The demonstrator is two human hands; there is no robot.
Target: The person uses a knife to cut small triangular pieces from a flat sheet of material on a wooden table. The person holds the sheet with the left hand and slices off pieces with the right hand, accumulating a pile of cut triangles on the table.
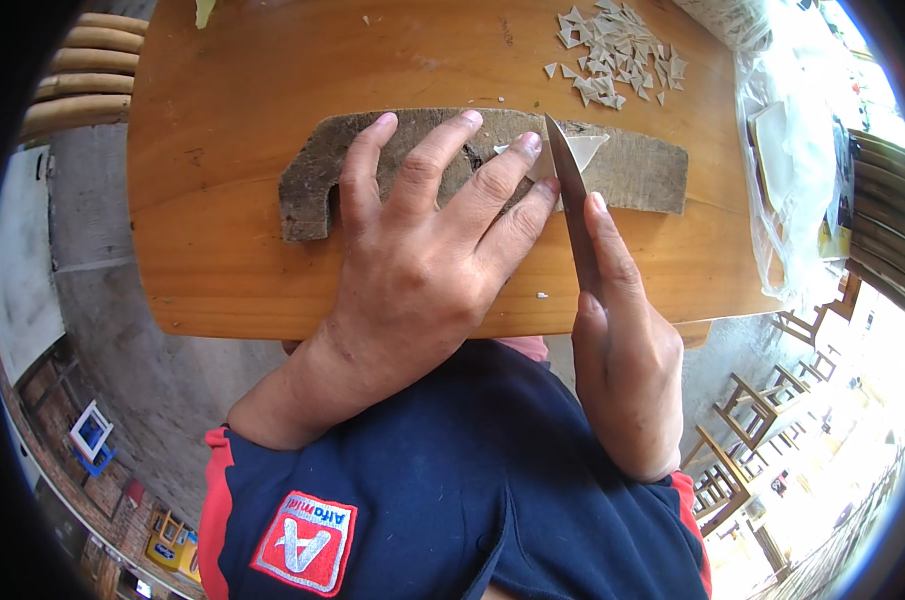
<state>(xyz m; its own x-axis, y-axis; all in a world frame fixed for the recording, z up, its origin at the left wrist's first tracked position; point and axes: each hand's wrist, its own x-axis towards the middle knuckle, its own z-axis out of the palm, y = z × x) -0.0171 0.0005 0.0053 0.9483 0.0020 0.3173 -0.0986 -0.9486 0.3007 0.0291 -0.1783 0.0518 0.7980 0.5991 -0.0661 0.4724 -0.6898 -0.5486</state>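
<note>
A worn wooden board (637, 175) lies across the table under both hands. My left hand (422, 230) spreads its fingers over the board, and two of its fingertips press on a thin whitish sheet piece (587, 150). In my right hand (627, 350) is a knife (575, 210), gripped with the index finger stretched along the blade. The blade points away from me and crosses the whitish piece, close beside the left fingertips. The knife's handle is hidden inside the right hand. At the far right of the table lies a loose pile of small cut whitish pieces (622, 50).
The wooden table (222, 200) has its near edge just in front of me. A clear plastic bag (767, 180) with whitish sheets in it rests along the table's right edge. Slatted bamboo seats stand at both sides, and wooden chairs (752, 400) are farther off to the right.
</note>
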